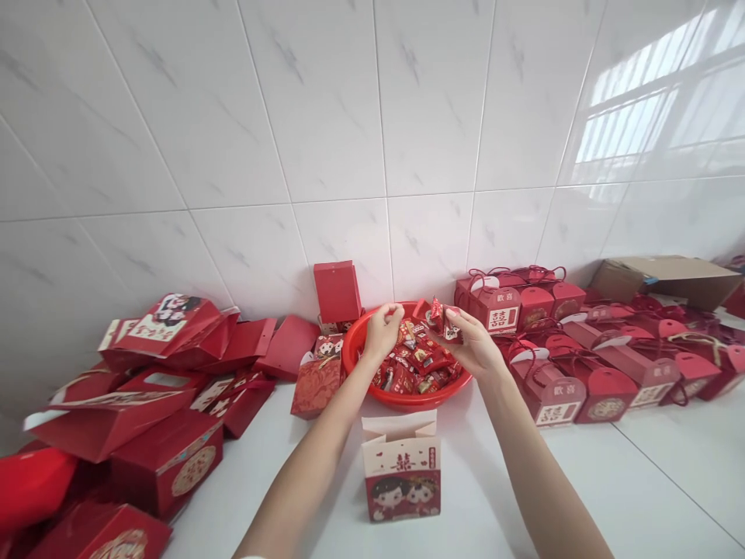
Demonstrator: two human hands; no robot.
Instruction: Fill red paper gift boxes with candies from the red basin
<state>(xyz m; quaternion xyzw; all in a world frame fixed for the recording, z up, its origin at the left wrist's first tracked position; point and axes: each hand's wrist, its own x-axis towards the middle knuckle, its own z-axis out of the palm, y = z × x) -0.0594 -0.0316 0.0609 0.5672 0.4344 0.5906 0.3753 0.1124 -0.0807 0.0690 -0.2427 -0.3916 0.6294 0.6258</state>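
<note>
A round red basin (409, 401) holds many red wrapped candies (424, 355). Over its left side is my left hand (382, 330), its fingers closed; what they hold, if anything, is hidden. My right hand (472, 341), over the basin's right side, grips small red wrapped candies (436, 314) between thumb and fingers. In front of the basin, between my forearms, a white and red box (403, 481) with two cartoon faces stands upright with its top open.
Red boxes (168, 458) lie piled at the left. A red box (337, 291) stands behind the basin. Rows of closed red boxes with cord handles (550, 392) fill the right, with a cardboard box (663, 272) behind. A tiled wall (431, 116) bounds the back.
</note>
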